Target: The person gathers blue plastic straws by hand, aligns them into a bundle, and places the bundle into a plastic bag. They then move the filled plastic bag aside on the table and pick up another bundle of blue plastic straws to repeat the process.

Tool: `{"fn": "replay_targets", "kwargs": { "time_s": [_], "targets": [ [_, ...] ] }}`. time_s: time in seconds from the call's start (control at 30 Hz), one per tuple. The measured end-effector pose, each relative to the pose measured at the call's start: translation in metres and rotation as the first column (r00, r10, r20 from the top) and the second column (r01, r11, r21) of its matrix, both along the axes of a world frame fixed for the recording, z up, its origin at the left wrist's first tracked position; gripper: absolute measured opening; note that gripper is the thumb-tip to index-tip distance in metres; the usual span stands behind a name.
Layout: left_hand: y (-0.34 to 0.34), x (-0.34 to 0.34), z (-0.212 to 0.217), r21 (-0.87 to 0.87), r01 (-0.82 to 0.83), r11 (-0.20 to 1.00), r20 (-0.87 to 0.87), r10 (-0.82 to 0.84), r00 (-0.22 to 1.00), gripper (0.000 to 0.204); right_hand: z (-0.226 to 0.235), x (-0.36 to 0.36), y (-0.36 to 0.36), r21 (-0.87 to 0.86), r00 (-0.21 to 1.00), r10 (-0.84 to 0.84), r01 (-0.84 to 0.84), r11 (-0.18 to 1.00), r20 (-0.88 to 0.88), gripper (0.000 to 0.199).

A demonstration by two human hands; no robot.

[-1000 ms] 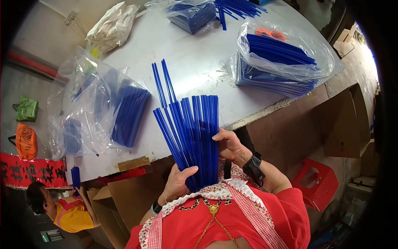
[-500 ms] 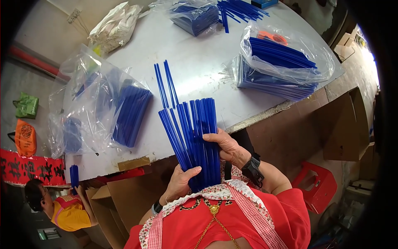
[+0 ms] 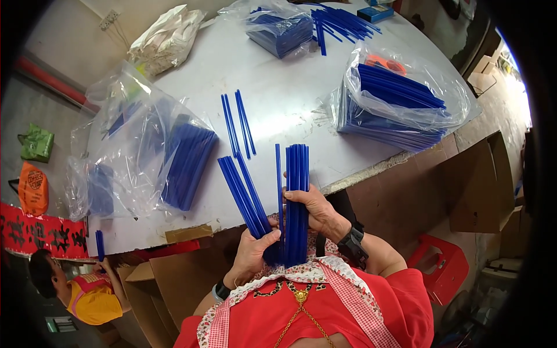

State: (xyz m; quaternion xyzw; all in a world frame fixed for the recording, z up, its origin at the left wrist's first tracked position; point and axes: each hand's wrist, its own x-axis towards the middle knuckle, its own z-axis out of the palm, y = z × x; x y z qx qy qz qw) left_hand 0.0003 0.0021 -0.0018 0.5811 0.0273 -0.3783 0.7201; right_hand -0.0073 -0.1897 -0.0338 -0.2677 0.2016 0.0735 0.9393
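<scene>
Along the left edge of the table (image 3: 284,87) lies a clear plastic bag (image 3: 104,145). At the near edge, the left hand (image 3: 250,253) has its fingers clamped on a slim bundle of blue plastic strips (image 3: 241,194); a single strip (image 3: 279,180) stands alone; the right hand (image 3: 319,210) has its fingers closed around a thicker bundle (image 3: 297,168).

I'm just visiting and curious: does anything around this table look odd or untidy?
Yes: at the far end, loose blue sticks lie splayed at mixed angles, unlike the straight bundle in the right hand. The near table edge, at right, also looks ragged and worn.
</scene>
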Motion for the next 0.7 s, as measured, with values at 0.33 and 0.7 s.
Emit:
{"fn": "replay_targets", "kwargs": {
  "time_s": [0.33,0.7],
  "targets": [
    [-0.039,0.031,0.016,-0.07,0.083,0.994,0.046,-0.08,0.996,0.018,0.017,0.01,-0.006,-0.164,0.99,-0.092,0.109,0.98,0.108,0.024],
    [-0.062,0.114,0.041,0.17,0.071,0.983,0.484,-0.146,0.862,0.01,0.025,0.006,-0.012,-0.124,0.977,-0.157,0.175,0.977,0.146,0.024]
  ]
}}
